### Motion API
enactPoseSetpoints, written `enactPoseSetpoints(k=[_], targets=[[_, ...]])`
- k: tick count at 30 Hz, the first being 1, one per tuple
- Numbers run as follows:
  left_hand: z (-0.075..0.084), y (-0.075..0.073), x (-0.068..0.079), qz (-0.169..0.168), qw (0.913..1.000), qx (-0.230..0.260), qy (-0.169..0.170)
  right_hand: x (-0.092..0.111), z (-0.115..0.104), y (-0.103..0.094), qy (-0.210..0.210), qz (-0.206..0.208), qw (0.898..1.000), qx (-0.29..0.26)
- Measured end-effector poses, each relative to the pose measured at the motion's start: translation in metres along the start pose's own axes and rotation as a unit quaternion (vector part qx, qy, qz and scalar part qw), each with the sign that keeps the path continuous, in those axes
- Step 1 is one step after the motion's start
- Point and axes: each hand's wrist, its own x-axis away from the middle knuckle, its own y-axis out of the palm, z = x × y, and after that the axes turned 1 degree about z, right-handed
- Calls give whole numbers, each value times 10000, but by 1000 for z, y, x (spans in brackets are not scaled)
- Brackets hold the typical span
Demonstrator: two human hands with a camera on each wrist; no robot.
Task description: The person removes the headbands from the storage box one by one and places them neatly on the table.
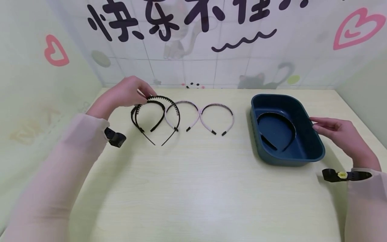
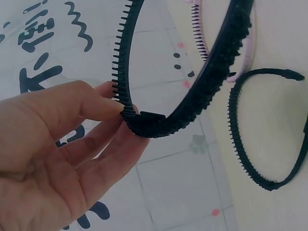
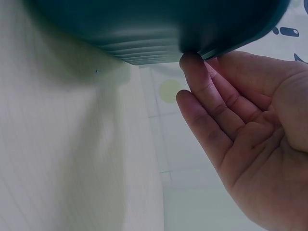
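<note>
While left hand [image 1: 130, 91] pinches black headband [image 2: 214, 70] by its arch, ends toward the person, blue bin [image 1: 305, 134] sits well rightward; right hand [image 1: 340, 132], nearer, pinches bin rim.

Both arms [image 1: 57, 181] reach forward, the left hand [image 1: 132, 91] pinching, the right hand [image 1: 343, 134] with fingers [image 3: 206, 127] nearly straight.

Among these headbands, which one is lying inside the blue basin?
The rightmost black headband: it alone lies in the blue basin. All others are outside, to its left, including the black one held by the left hand.
</note>
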Motion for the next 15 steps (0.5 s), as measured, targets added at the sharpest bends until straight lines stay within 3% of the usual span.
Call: enactPoseSetpoints(k=[7,15], targets=[[-23,10,13,-30,9999,122,-10,0,0,1,82,-50,10000,-22],[-43,21,24,-187,9984,395,-351,-2,1,0,51,-34,10000,-10]])
